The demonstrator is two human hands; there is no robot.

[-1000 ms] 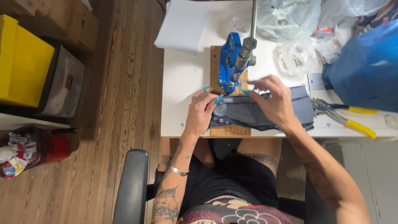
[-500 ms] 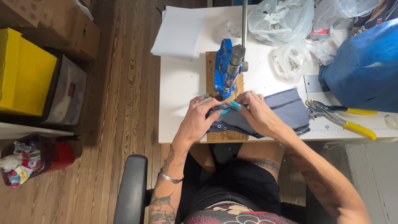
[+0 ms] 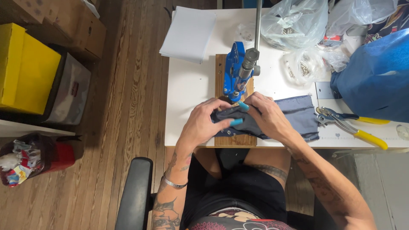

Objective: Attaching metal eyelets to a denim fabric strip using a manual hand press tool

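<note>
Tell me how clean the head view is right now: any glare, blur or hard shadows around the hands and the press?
Head view: even, soft light; both hands, left and right, are sharp on the dark blue-grey fabric piece. The white tabletop is bright but not blown out. Mild glare on the clear plastic bags. Slight wide-angle bending at the edges. The blue hand press casts only a faint shadow.

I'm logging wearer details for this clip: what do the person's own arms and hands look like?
Both arms are bare, with no sleeves and dark tattoos along the forearms. The left hand has a silver bangle at the wrist. The right hand wears nothing. Fingernails are painted turquoise.
</note>
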